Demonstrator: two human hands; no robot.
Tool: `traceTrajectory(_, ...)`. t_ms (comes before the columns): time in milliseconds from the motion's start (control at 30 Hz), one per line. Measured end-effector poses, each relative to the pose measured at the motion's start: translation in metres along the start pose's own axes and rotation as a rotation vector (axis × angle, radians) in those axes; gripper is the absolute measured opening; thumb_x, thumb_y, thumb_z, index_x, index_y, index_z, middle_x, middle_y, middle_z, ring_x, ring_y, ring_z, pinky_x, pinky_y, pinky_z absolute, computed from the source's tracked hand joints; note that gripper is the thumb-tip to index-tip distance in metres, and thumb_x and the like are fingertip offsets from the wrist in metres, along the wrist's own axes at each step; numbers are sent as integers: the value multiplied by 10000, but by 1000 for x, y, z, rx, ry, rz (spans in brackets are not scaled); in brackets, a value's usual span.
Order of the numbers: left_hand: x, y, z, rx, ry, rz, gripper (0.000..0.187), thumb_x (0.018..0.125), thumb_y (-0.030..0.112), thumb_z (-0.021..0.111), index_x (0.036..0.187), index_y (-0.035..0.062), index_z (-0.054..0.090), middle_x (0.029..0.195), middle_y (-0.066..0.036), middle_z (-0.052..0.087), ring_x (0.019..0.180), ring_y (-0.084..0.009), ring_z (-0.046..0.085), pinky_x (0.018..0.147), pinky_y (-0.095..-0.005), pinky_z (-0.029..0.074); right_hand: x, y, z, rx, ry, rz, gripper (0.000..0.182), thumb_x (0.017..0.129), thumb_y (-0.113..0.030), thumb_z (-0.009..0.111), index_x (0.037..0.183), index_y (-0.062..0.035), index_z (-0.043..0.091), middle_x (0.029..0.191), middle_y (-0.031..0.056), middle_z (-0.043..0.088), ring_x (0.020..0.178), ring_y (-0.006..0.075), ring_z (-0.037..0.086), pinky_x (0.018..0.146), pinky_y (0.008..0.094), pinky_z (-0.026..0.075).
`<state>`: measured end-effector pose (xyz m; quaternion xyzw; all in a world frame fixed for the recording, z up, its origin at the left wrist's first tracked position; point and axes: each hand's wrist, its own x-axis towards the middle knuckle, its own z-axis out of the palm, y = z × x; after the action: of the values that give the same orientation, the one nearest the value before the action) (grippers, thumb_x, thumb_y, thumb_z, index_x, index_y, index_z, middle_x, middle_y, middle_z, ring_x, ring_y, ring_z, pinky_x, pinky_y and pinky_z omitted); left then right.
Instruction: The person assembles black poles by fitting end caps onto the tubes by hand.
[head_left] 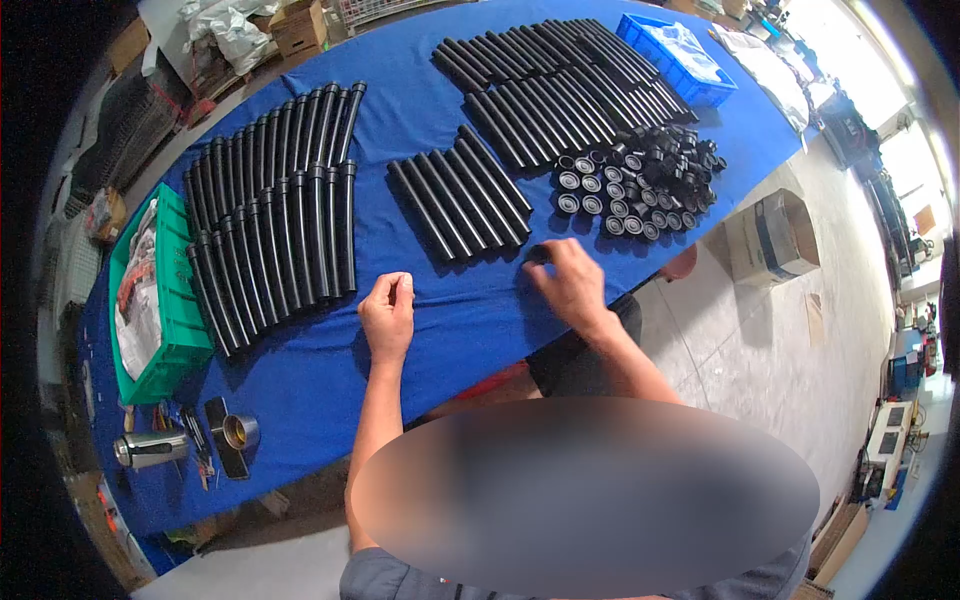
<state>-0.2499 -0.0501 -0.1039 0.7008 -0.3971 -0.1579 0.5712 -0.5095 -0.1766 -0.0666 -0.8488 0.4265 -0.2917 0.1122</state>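
Observation:
My right hand (pixel 572 285) has its fingers closed on a dark piece that looks like a black cap (pixel 540 254), just below the lower ends of a short row of black tubes (pixel 460 205). To its upper right lies a heap of loose black caps (pixel 640 185). My left hand (pixel 388 315) is closed above the blue cloth, between the short row and the capped tubes; anything inside its fingers is hidden. Those capped tubes (pixel 270 220) lie in two overlapping rows on the left. More plain black tubes (pixel 560 90) lie in rows at the back.
A green crate (pixel 180 330) stands at the left edge of the blue-covered table (pixel 310 390). Near me on the left are a steel flask (pixel 150 449), tools and a round metal container (pixel 240 432). A blue bin (pixel 675 60) stands back right; a cardboard box (pixel 772 240) is on the floor.

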Motion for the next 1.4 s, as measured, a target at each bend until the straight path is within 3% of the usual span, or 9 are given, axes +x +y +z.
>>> traceTrajectory(167,0,2,0,5,-18,-24,177,966,160,666,914,-5,707,668,-30,639,604,-76,574,573,-277,472,5,42,-4,-201,-44,226,440,880,-333,748,1168,-35,602,1004,154,669,910,350,680,761,433,539)
traceTrajectory(367,0,-3,0,-5,-12,-15,159,960,144,664,919,-1,713,692,-45,661,629,-81,589,597,-285,490,-3,31,-13,-137,183,103,535,853,-307,790,1231,5,575,937,177,640,847,345,669,719,431,539)
traceTrajectory(533,4,3,6,106,-11,17,173,931,185,694,913,16,728,714,-97,694,639,-137,659,619,-308,518,-15,-4,-2,187,-10,-110,218,878,-208,751,948,-72,596,834,115,636,701,325,649,603,426,513)
traceTrajectory(633,19,8,11,244,-15,73,181,930,157,659,1044,33,726,838,-142,728,743,-257,710,709,-368,548,-16,-13,18,92,-117,-98,202,895,-233,721,893,-79,589,811,114,644,731,336,660,608,438,514)
traceTrajectory(767,42,12,23,500,-47,422,572,841,-23,534,1388,137,587,1293,-165,604,1052,-357,673,861,-447,567,-18,-12,16,191,-121,-33,206,895,-238,711,844,-75,597,800,117,646,735,341,658,626,452,513)
traceTrajectory(867,55,16,35,658,-182,362,671,846,-22,518,1484,183,480,1405,-197,507,1112,-431,642,860,-506,572,-16,-12,17,174,-120,-55,205,898,-229,708,828,-72,597,786,114,642,726,338,655,629,446,513)
traceTrajectory(1100,85,16,30,596,-116,313,200,892,68,568,1012,60,728,1074,-195,698,953,-393,693,824,-499,558,-18,-13,18,183,-73,-76,195,888,-203,719,827,-69,592,775,108,636,711,330,650,623,432,511)
traceTrajectory(1233,104,25,28,686,-173,-41,468,898,393,655,1235,89,539,1003,-278,713,965,-488,682,848,-587,527,-17,-14,16,189,-86,-67,191,887,-199,721,830,-69,593,774,110,638,707,333,649,616,427,507)
traceTrajectory(1400,102,26,38,783,-162,-23,594,884,295,604,1453,189,471,994,-231,723,914,-467,696,813,-599,535,-18,-14,17,225,-69,-88,175,883,-179,724,841,-62,602,785,119,647,703,336,653,611,421,505)
